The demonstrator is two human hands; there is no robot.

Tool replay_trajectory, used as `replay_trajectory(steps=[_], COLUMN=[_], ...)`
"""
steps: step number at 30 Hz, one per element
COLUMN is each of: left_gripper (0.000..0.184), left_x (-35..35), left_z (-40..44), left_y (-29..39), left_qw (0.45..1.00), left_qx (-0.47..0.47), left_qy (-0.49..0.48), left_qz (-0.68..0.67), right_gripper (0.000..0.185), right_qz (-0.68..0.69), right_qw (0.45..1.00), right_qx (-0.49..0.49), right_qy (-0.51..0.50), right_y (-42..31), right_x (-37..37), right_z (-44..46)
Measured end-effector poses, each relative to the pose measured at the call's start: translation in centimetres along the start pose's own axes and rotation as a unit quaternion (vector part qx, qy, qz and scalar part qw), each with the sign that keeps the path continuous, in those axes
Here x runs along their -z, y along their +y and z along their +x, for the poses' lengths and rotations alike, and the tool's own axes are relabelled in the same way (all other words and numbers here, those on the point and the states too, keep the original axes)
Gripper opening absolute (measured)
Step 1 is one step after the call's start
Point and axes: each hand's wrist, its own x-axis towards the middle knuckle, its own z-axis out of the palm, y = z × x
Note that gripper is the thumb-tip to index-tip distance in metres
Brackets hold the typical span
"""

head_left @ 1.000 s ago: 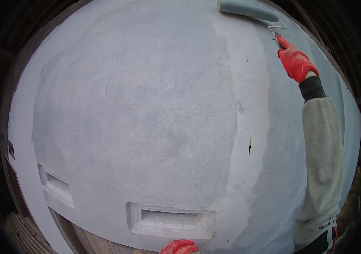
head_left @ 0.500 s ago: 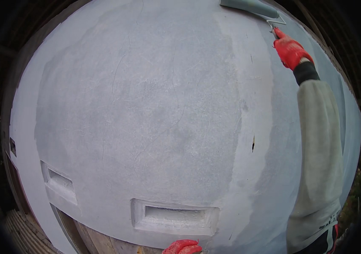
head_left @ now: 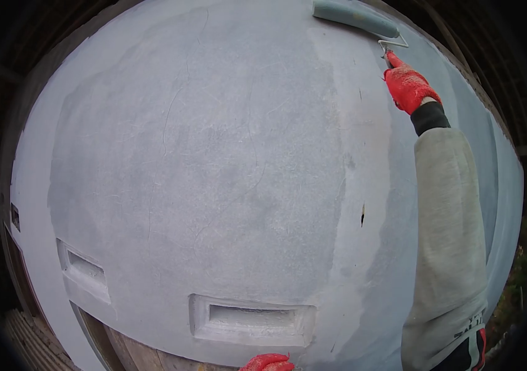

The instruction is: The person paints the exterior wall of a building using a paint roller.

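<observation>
My right hand [head_left: 409, 88], in a red glove, is wrapped round the handle of a paint roller [head_left: 356, 20] high on the right. The roller's pale blue-grey sleeve lies against the top of a whitish-grey wall [head_left: 214, 154]. Only part of my left hand [head_left: 268, 363], also red-gloved, shows at the bottom edge, below a recessed opening. Its fingers look curled together, and whatever they hold, if anything, is cut off by the frame.
Two rectangular recesses [head_left: 252, 318] [head_left: 85, 269] are set in the lower wall. A small dark hole [head_left: 362, 215] sits right of centre. Below are wooden boards [head_left: 137, 352] and, at bottom left, corrugated sheeting [head_left: 31, 340]. Dark roof beams [head_left: 443, 31] frame the top right.
My right hand and the roller have shifted left across the upper wall, and my right sleeve has moved left too. My left hand stays near the bottom edge.
</observation>
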Motion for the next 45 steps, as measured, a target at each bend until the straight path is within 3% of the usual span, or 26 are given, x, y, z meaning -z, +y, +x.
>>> replay_trajectory(steps=[1, 4, 5, 8, 13, 21, 25, 29, 34, 36, 38, 40, 41, 45], left_gripper=[0.020, 0.020, 0.020, 0.019, 0.018, 0.017, 0.017, 0.018, 0.018, 0.019, 0.019, 0.019, 0.018, 0.017], left_x=[-0.1, 0.1, 0.2, 0.5, 1.0, 1.8, 1.6, 2.4, 2.8, 2.5, 2.1, 2.0, 1.9, 1.7], left_z=[-0.2, -0.2, -0.1, 0.4, 1.3, 2.6, 3.8, 5.6, 5.5, 5.8, 6.6, 7.3, 7.4, 6.8], left_y=[-0.2, -0.6, -0.7, -0.6, -0.9, -2.1, -4.0, -4.2, -5.2, -5.6, -6.3, -6.1, -6.2, -6.6], left_qw=[1.000, 1.000, 1.000, 1.000, 1.000, 0.999, 0.999, 0.999, 0.999, 0.999, 1.000, 1.000, 1.000, 1.000], left_qx=[0.003, 0.000, -0.003, -0.018, 0.006, 0.026, 0.023, 0.034, 0.031, 0.044, 0.002, -0.002, -0.002, 0.000], left_qy=[0.000, -0.003, -0.012, -0.016, -0.009, 0.008, 0.002, -0.013, -0.007, -0.022, -0.021, -0.017, -0.015, -0.011], left_qz=[-0.003, -0.010, -0.008, 0.008, 0.016, 0.044, 0.035, 0.032, 0.015, 0.010, 0.014, 0.012, 0.006, 0.000], right_gripper=[0.044, 0.041, 0.038, 0.038, 0.036, 0.031, 0.028, 0.026, 0.023, 0.021, 0.007, 0.006, 0.007, 0.012], right_qz=[-0.066, -0.040, 0.066, 0.196, 0.255, 0.158, 0.003, -0.163, -0.145, -0.284, -0.515, -0.376, -0.303, -0.256], right_qw=[0.997, 0.998, 0.997, 0.980, 0.965, 0.987, 0.998, 0.974, 0.977, 0.925, 0.764, 0.895, 0.931, 0.943], right_qx=[0.039, 0.025, -0.038, -0.042, -0.059, -0.015, 0.060, 0.139, 0.112, 0.208, 0.346, 0.224, 0.184, 0.178], right_qy=[0.023, 0.048, 0.006, 0.003, -0.007, -0.006, 0.030, 0.068, 0.113, 0.141, 0.180, 0.085, 0.082, 0.114], right_y=[1.5, 1.4, 0.6, 0.7, -0.5, -1.2, -1.4, -0.3, 1.7, 2.7, 4.9, -0.1, -1.2, -0.8], right_x=[-0.5, -0.2, 0.4, -0.1, 0.6, -0.8, -2.0, -2.8, -1.9, -2.3, -2.2, -1.9, -1.9, -1.4], right_z=[0.9, -2.2, -3.3, -0.9, 4.8, 7.0, 8.7, 10.0, 2.8, 6.3, 14.6, 13.7, 12.6, 7.6])
